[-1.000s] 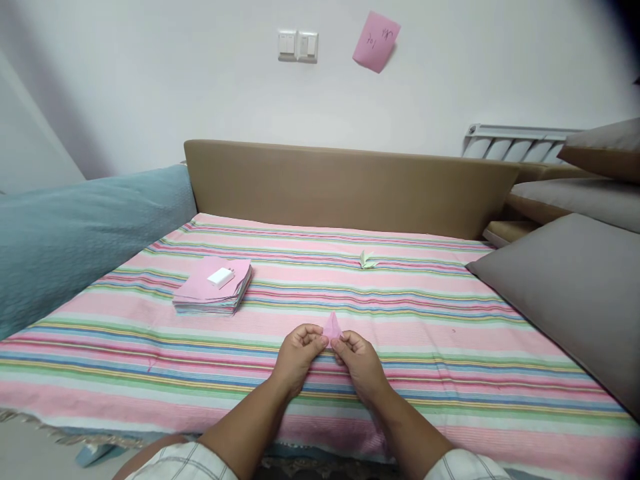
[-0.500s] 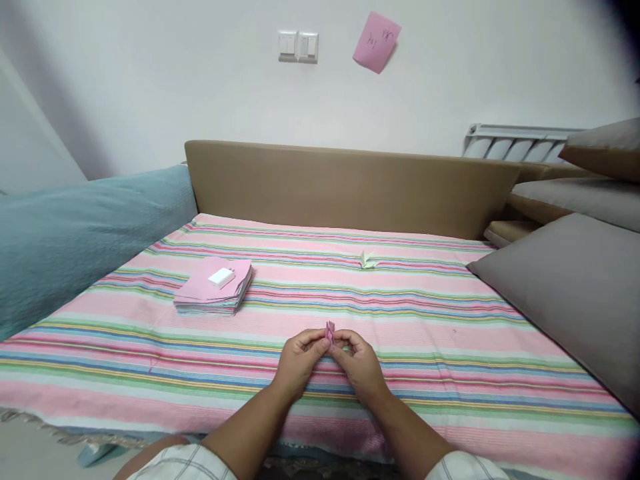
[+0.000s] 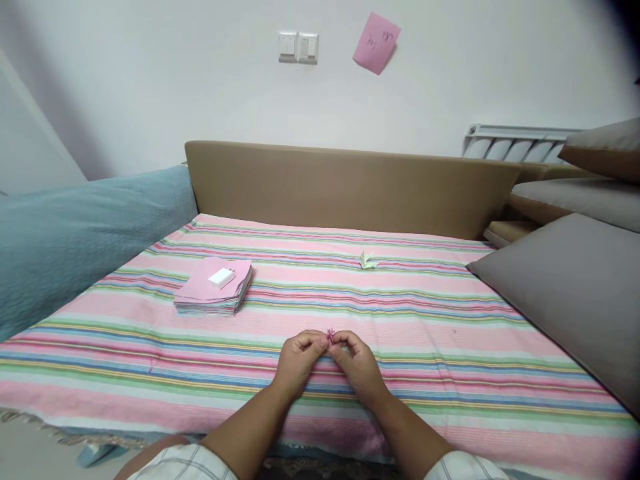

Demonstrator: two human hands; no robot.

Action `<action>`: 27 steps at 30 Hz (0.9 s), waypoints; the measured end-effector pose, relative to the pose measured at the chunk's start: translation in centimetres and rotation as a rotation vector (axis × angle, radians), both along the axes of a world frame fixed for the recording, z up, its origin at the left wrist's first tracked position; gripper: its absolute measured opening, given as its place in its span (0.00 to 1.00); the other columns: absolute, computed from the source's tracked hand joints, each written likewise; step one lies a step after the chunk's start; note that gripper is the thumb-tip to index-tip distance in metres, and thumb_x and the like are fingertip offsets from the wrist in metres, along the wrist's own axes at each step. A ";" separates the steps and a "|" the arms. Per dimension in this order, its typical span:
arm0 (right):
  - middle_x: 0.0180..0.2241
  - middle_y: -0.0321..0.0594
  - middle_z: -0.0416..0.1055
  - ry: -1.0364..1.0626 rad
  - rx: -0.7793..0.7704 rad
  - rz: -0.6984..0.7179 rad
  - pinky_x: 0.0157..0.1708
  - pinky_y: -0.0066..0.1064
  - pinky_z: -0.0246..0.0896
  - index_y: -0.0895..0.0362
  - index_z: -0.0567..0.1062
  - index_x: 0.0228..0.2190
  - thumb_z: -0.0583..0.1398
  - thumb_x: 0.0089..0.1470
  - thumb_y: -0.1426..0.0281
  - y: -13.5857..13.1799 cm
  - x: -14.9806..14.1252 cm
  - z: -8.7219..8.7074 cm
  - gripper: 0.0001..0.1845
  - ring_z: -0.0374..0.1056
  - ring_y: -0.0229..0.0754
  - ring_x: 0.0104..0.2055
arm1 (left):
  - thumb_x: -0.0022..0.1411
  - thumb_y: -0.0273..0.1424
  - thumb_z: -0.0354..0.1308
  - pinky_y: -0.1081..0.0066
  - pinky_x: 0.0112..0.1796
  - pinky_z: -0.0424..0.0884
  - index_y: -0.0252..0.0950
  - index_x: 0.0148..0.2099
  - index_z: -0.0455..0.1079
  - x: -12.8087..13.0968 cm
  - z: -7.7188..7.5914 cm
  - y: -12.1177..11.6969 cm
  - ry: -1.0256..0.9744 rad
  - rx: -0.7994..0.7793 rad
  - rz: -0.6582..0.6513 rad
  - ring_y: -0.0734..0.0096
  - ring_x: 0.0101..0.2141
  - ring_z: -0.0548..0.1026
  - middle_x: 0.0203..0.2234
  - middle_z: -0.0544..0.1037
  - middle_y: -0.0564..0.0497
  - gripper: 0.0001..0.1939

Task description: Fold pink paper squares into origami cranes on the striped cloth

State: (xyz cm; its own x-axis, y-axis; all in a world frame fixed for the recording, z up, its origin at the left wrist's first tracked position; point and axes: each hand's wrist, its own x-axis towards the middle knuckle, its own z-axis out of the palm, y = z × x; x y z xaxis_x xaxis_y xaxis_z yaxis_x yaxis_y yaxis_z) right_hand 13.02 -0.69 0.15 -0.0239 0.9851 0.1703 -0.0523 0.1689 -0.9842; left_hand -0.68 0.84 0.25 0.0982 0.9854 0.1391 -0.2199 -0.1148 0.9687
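A small folded piece of pink paper (image 3: 331, 335) is pinched between my two hands, low in the middle of the view. My left hand (image 3: 301, 357) grips its left side between thumb and fingers. On its right side, my right hand (image 3: 356, 359) does the same. Several thin layers of the paper fan out at its top; its lower part is hidden by my thumbs. Farther back on the striped cloth lies a pale green folded paper piece (image 3: 368, 261), apart from both hands.
A stack of coloured paper sheets (image 3: 200, 293) sits at left with a white plug adapter (image 3: 221, 277) on top. Grey cushions (image 3: 565, 287) border the right side, a blue-covered bolster (image 3: 100, 227) the left. A brown backboard (image 3: 350, 187) stands behind the striped cloth (image 3: 240, 400).
The pink paper was a flat triangle facing me, then turned edge-on between my fingers. Now its layers spread apart at the top. Both hands stay in nearly the same place.
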 end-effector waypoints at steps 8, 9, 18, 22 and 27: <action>0.25 0.34 0.65 0.007 -0.012 -0.005 0.27 0.28 0.58 0.56 0.68 0.27 0.61 0.45 0.55 -0.2 -0.2 0.1 0.17 0.60 0.36 0.26 | 0.55 0.41 0.57 0.68 0.41 0.67 0.37 0.25 0.76 0.0 0.3 -0.2 0.244 0.156 0.056 0.64 0.34 0.73 0.27 0.76 0.48 0.15; 0.24 0.33 0.64 0.003 -0.011 -0.004 0.27 0.28 0.57 0.56 0.68 0.27 0.60 0.46 0.54 -0.2 -0.2 0.2 0.18 0.59 0.36 0.26 | 0.56 0.41 0.56 0.69 0.40 0.66 0.37 0.24 0.75 0.0 0.2 -0.2 0.261 0.169 0.064 0.65 0.33 0.72 0.26 0.76 0.48 0.16; 0.21 0.33 0.62 -0.020 -0.009 -0.006 0.28 0.28 0.57 0.57 0.68 0.26 0.54 0.52 0.53 -0.6 -0.1 0.8 0.19 0.58 0.37 0.25 | 0.53 0.40 0.59 0.71 0.36 0.65 0.36 0.22 0.73 0.1 0.6 -0.6 0.249 0.147 0.085 0.66 0.31 0.70 0.24 0.72 0.50 0.14; 0.20 0.33 0.62 0.005 -0.018 -0.041 0.27 0.28 0.55 0.56 0.67 0.25 0.54 0.52 0.53 -0.6 -0.3 0.9 0.18 0.58 0.37 0.25 | 0.52 0.39 0.59 0.70 0.39 0.66 0.37 0.23 0.74 0.2 0.9 -0.7 0.255 0.140 0.076 0.63 0.34 0.72 0.26 0.75 0.48 0.13; 0.20 0.32 0.62 0.027 -0.017 -0.048 0.27 0.28 0.55 0.56 0.68 0.27 0.57 0.49 0.53 -0.4 -0.4 0.5 0.18 0.58 0.37 0.24 | 0.53 0.38 0.58 0.69 0.39 0.66 0.37 0.24 0.75 0.3 0.8 -0.7 0.265 0.148 0.089 0.63 0.35 0.73 0.28 0.76 0.47 0.12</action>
